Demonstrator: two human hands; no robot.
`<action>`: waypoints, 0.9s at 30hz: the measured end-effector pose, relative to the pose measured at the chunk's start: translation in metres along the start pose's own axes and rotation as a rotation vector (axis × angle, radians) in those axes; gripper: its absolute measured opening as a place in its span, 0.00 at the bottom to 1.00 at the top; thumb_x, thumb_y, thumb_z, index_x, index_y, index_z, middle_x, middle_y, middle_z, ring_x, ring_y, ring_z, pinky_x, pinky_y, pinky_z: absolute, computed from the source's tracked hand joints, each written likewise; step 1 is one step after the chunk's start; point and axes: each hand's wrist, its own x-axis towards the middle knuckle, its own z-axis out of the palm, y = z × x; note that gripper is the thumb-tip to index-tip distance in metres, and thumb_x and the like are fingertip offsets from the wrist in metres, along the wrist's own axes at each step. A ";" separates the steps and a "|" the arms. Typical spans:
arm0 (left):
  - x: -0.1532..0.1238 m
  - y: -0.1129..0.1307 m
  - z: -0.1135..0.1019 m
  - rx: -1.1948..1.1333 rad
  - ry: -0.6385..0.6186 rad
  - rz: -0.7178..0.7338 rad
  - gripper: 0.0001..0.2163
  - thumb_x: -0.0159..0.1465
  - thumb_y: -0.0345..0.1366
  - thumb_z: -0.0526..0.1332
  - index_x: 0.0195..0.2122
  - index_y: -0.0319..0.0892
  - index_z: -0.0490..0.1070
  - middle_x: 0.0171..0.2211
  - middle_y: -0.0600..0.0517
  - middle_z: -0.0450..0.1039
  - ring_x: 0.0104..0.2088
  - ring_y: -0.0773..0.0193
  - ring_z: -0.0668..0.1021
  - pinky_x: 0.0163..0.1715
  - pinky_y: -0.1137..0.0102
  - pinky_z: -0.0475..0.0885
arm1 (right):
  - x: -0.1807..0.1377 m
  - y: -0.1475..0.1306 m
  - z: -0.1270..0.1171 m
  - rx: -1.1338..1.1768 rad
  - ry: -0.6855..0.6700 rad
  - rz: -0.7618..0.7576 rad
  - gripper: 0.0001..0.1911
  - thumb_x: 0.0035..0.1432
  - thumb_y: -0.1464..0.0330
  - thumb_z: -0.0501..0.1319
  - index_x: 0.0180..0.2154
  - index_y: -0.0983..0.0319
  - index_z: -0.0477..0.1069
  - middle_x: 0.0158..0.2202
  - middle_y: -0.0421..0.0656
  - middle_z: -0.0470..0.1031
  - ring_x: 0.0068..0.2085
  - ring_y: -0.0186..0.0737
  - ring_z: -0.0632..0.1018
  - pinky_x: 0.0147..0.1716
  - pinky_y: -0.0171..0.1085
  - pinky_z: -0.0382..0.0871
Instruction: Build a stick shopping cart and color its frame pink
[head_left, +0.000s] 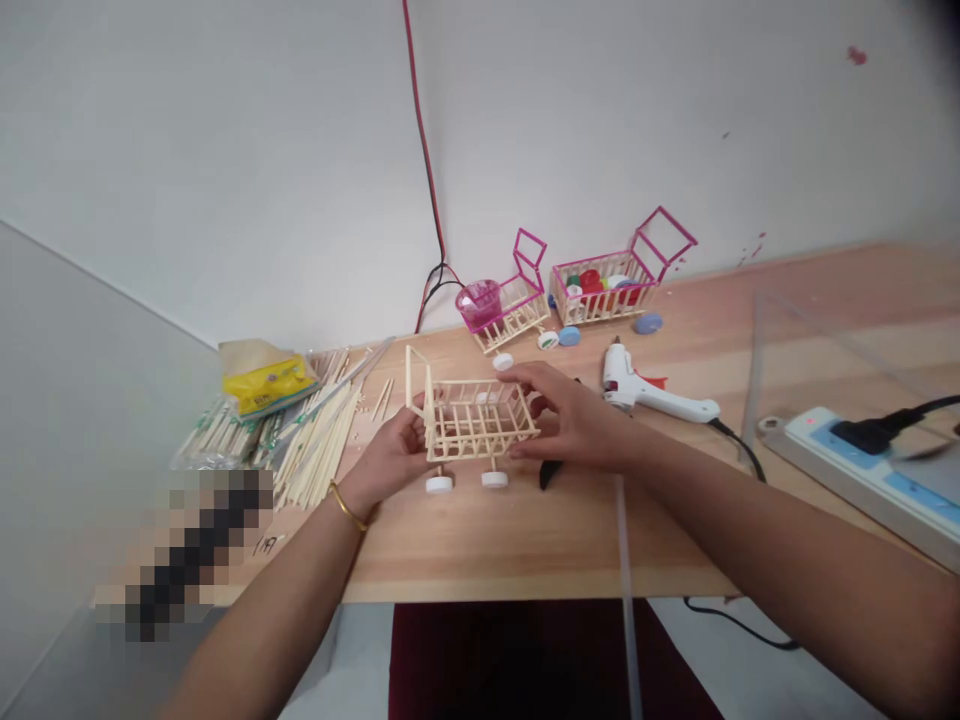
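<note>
Wooden sticks, pale and thin, form the small basket cart (474,440) between your hands, set back from the middle of the front edge of the wood-grain table (450,560). Your left hand (386,460) grasps its handle end; your right hand (581,415) curls fingers and thumb around the opposite end, some fingertips hidden. Press lightly near the joints, since such sticks could snap, and keep the round white wheels (494,480) level. Beyond your right wrist, avoid the white plastic glue gun (667,398); its nozzle may be hot. Near the back edge stand two pink-railed stick carts (607,318).
</note>
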 end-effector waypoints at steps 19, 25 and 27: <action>-0.004 0.000 -0.004 -0.037 -0.039 0.075 0.53 0.44 0.33 0.78 0.68 0.55 0.51 0.64 0.45 0.61 0.61 0.49 0.68 0.55 0.64 0.70 | -0.002 -0.004 0.001 -0.068 0.005 0.122 0.42 0.45 0.57 0.73 0.60 0.60 0.63 0.52 0.50 0.71 0.41 0.44 0.76 0.40 0.45 0.75; -0.003 -0.001 0.000 0.044 0.003 -0.006 0.45 0.48 0.28 0.74 0.66 0.49 0.54 0.53 0.44 0.71 0.42 0.60 0.78 0.36 0.72 0.76 | -0.001 -0.005 0.002 -0.085 0.001 0.122 0.42 0.45 0.57 0.73 0.60 0.62 0.63 0.50 0.50 0.72 0.43 0.46 0.76 0.39 0.44 0.75; -0.003 0.000 0.002 0.069 0.032 0.007 0.40 0.48 0.28 0.73 0.62 0.46 0.59 0.49 0.45 0.74 0.41 0.60 0.78 0.38 0.71 0.76 | -0.002 -0.005 0.001 -0.097 0.001 0.117 0.42 0.45 0.57 0.73 0.59 0.62 0.64 0.50 0.50 0.72 0.43 0.46 0.76 0.39 0.44 0.75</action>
